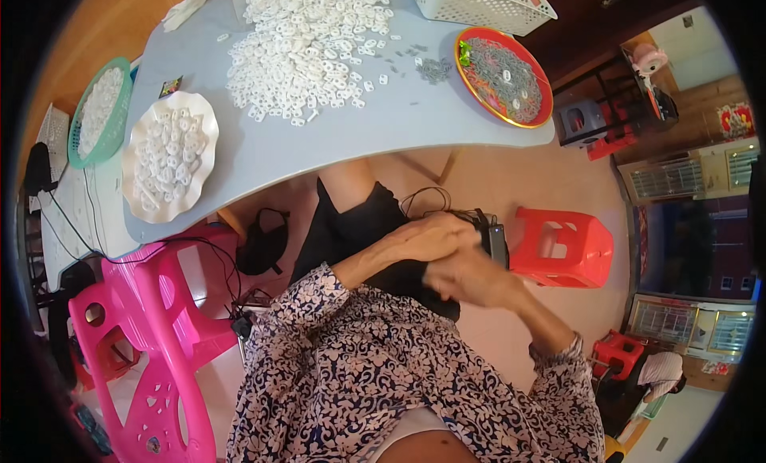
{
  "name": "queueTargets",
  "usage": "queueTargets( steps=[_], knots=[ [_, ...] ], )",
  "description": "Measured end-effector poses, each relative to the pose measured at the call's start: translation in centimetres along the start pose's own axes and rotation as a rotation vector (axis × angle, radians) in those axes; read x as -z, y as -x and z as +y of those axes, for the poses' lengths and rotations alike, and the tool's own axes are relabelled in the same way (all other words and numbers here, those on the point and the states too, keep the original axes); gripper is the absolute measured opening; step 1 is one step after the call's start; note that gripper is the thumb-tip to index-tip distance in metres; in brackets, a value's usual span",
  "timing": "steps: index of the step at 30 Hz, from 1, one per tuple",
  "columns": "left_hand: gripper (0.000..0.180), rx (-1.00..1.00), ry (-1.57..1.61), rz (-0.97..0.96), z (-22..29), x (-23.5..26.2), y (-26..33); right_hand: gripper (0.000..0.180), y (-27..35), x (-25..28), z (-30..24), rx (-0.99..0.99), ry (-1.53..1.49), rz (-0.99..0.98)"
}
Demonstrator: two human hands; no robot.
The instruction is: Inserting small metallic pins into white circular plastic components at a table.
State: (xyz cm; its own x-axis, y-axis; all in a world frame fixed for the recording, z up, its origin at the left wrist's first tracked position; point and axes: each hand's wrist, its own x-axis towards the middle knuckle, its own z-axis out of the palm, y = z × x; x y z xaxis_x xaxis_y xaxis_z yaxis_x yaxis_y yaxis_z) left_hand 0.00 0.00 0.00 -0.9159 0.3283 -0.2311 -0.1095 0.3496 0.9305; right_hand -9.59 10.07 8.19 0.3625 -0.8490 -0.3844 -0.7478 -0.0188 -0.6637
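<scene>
Bright, even daylight, soft shadows under the table (335,144), strong fisheye bending with a black rim; the right hand (471,278) motion-blurred.

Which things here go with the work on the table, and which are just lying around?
In use:
heap of white plastic pieces
white plate of pieces
green basket
red plate of small metal parts
white basket

Lying about:
red stool
pink chair
black cables
</scene>
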Motion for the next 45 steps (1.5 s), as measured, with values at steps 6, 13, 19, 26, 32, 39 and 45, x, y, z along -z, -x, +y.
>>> queueTargets(
  steps=[6, 13, 19, 26, 32, 39, 45],
  knots=[
    [0.039, -0.345, 0.961, 0.986, -1.6, 2.6, 4.3, 0.012, -7.1, 6.9, -0.2, 0.121, -0.311, 0.134],
    [0.030, -0.336, 1.144, 1.187, 1.1, 5.1, 8.1, 0.012, -14.8, 12.9, 0.4, 0.258, -0.046, 0.471],
    [0.015, -0.156, 0.756, 1.222, 3.4, 6.4, 9.1, 0.017, -18.8, 14.5, 3.4, 0.336, 0.448, 0.516],
    [0.011, -0.079, 0.649, 1.288, 2.2, 7.0, 8.8, 0.013, -19.4, 14.8, 3.5, 0.195, 0.502, 0.443],
    [0.006, -0.158, 0.449, 1.519, 1.3, 7.9, 8.4, 0.012, -18.8, 15.4, 3.0, 0.192, 0.205, 0.408],
    [0.013, -0.105, 0.437, 1.645, 1.0, 8.9, 8.3, 0.012, -16.6, 13.4, 2.0, 0.110, -0.504, 0.335],
    [0.015, -0.165, 0.482, 1.559, 0.3, 8.9, 8.5, 0.014, -15.8, 12.3, 2.2, 0.145, -0.743, 0.349]
  ],
)
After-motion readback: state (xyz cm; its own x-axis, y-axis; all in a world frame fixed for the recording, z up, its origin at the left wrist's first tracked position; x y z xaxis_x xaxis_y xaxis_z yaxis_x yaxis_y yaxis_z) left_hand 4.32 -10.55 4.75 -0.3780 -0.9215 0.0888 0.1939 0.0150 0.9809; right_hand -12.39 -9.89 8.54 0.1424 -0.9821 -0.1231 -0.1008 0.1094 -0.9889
